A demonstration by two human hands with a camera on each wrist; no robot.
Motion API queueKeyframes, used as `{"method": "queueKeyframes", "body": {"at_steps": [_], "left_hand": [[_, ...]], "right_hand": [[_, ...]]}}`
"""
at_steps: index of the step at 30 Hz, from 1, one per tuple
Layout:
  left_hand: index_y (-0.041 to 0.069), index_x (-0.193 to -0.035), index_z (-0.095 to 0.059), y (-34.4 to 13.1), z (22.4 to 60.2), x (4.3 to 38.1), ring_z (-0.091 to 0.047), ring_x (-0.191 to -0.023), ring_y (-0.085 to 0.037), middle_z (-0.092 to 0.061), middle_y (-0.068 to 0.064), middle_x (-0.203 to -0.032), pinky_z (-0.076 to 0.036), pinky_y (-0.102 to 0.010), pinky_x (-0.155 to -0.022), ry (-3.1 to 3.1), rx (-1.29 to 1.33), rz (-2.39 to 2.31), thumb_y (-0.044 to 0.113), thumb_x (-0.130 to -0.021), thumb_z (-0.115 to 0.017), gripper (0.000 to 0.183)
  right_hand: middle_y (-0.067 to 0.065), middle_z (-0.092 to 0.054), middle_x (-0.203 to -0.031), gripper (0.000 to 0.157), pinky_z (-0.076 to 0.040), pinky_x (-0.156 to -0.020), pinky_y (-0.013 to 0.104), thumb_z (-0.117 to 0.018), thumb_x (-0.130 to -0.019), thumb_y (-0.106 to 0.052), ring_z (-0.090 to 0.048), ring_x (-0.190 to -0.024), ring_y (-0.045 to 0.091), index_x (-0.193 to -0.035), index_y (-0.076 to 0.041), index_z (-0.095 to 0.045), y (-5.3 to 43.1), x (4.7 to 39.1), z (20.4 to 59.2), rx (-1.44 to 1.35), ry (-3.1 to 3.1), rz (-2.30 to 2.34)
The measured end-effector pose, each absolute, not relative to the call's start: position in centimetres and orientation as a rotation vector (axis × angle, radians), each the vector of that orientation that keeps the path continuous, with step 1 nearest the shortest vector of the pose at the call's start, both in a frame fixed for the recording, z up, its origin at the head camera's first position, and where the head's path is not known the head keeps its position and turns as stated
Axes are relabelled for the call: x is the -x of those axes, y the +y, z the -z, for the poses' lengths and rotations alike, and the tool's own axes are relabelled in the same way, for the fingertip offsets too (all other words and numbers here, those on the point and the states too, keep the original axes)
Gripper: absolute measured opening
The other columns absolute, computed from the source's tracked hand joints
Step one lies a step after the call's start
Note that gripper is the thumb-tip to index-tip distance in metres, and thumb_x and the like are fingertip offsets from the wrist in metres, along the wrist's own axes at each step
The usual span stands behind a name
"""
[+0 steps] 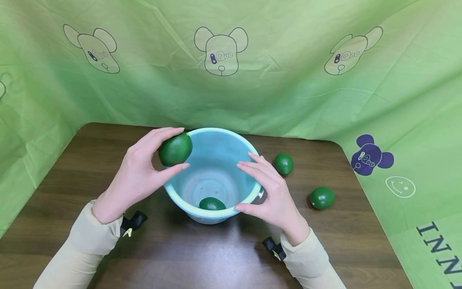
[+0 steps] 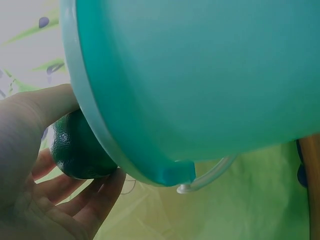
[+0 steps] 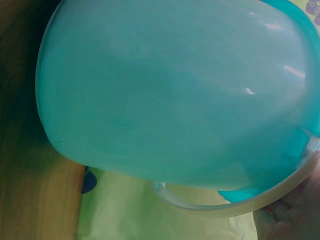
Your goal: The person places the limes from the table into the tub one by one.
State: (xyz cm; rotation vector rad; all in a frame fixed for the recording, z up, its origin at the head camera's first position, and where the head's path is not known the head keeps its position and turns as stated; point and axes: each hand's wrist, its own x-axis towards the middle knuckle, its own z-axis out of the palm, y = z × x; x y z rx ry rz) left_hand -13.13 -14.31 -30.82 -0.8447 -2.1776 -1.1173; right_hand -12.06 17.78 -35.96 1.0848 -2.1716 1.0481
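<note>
My left hand [image 1: 138, 168] holds a dark green lime [image 1: 175, 149] between thumb and fingers, at the left rim of a light blue bucket [image 1: 213, 218]. In the left wrist view the bucket's wall partly covers that held lime [image 2: 82, 147]. Over the bucket's right rim, my right hand [image 1: 268, 188] has its fingers spread and slightly bent, with no lime in them. Its thumb tip is by the rim; whether it touches cannot be told. Another lime [image 1: 212, 203] lies inside the bucket, its lower part hidden by the near wall.
To the bucket's right, a lime [image 1: 283, 163] and another lime [image 1: 322, 198] lie on the brown wooden table [image 1: 346, 249]. A pale bucket handle [image 3: 235, 207] hangs on the far side. Green printed cloth [image 1: 223, 100] stands behind and beside the table.
</note>
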Motion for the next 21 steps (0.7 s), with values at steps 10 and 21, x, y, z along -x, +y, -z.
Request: {"method": "queueKeyframes", "body": {"at_steps": [10,21], "left_hand": [[0.008,-0.137,-0.062,-13.82,30.85,12.94,-0.06,-0.117,-0.021,-0.063,-0.003,-0.132,-0.047,-0.026,-0.097,-2.197,0.89,1.122,0.005,-0.07,-0.094,0.075],[0.009,-0.139,-0.061,-13.44,31.07,12.77,-0.057,-0.123,-0.022,-0.061,-0.003,-0.135,-0.047,-0.029,-0.1,-2.216,0.94,1.114,0.007,-0.072,-0.093,0.075]], "right_hand": [[0.01,-0.067,-0.126,0.08,-0.031,-0.113,0.055,-0.076,-0.082,-0.065,-0.048,-0.134,0.04,-0.13,-0.001,-0.067,17.74,12.08,35.89,-1.087,-2.167,-1.049],[0.01,-0.068,-0.126,0.08,-0.03,-0.113,0.055,-0.076,-0.082,-0.065,-0.048,-0.134,0.039,-0.13,-0.001,-0.067,17.75,12.07,35.91,-1.083,-2.167,-1.052]]}}
